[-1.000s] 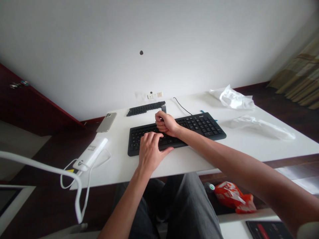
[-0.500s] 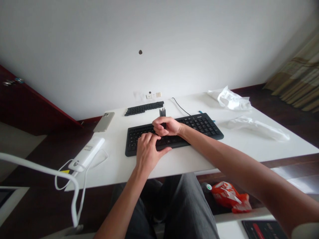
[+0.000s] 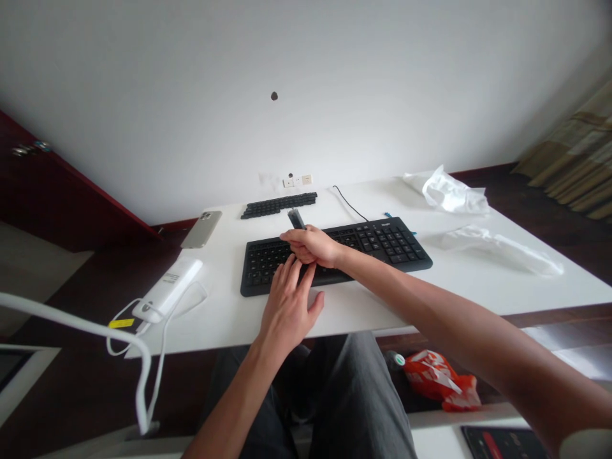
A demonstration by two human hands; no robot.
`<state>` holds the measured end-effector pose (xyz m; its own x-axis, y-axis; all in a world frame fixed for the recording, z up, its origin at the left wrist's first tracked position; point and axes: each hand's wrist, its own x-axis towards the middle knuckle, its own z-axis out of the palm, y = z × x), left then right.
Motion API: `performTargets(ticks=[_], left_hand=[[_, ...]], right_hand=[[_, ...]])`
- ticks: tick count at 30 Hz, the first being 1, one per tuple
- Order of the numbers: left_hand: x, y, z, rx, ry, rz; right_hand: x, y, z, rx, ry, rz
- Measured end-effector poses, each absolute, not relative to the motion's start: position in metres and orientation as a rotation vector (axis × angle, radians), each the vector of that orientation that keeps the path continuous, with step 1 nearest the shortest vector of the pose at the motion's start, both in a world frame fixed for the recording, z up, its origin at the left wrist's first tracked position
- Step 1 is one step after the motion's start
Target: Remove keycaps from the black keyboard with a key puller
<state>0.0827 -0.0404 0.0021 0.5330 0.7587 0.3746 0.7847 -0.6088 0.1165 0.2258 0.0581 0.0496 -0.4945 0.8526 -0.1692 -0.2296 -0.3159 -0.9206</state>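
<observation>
A black keyboard (image 3: 399, 245) lies across the white desk in front of me. My right hand (image 3: 310, 245) is closed around a dark, slim tool (image 3: 296, 220) over the keyboard's left-middle part. The tool's upper end sticks out above my fist and leans left; its lower end is hidden, so I cannot tell its kind. My left hand (image 3: 289, 306) lies palm down with fingers spread, fingertips on the keyboard just below the right fist and the thumb apart over the desk. Behind the keyboard, several black keycaps (image 3: 280, 205) sit in neat rows.
At the left lie a phone (image 3: 201, 229) and a white power strip (image 3: 169, 288) with a looped cord. Crumpled clear plastic (image 3: 502, 248) and a white bag (image 3: 447, 191) are on the right. An orange bag (image 3: 440, 379) sits below the desk edge.
My right hand has shifted slightly left and its tool has tipped left from nearly upright. My left fingers have straightened and spread.
</observation>
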Motion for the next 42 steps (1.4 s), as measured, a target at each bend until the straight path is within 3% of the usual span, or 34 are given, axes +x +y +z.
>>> performTargets(ticks=[5,11,17,21,31,42], left_hand=[[0.088,-0.043,-0.001,-2.668,-1.371,-0.51],[0.096,-0.049,-0.001,-2.649,-1.45,-0.496],[0.097,-0.047,-0.003,-2.628,-1.465,-0.585],[0.097,-0.047,-0.004,-2.627,-1.471,-0.607],[0.097,-0.048,-0.004,-2.652,-1.523,-0.65],[0.093,-0.05,-0.002,-2.663,-1.548,-0.763]], right_hand=[[0.219,0.054,0.051,-1.063,-1.05,1.701],[0.217,0.044,0.047,-1.153,-1.45,1.225],[0.213,0.032,0.049,-1.145,-1.65,1.068],[0.21,0.031,0.05,-1.14,-1.77,1.052],[0.205,0.06,0.039,-1.346,-1.434,1.325],[0.188,0.058,0.057,-1.765,-1.576,1.053]])
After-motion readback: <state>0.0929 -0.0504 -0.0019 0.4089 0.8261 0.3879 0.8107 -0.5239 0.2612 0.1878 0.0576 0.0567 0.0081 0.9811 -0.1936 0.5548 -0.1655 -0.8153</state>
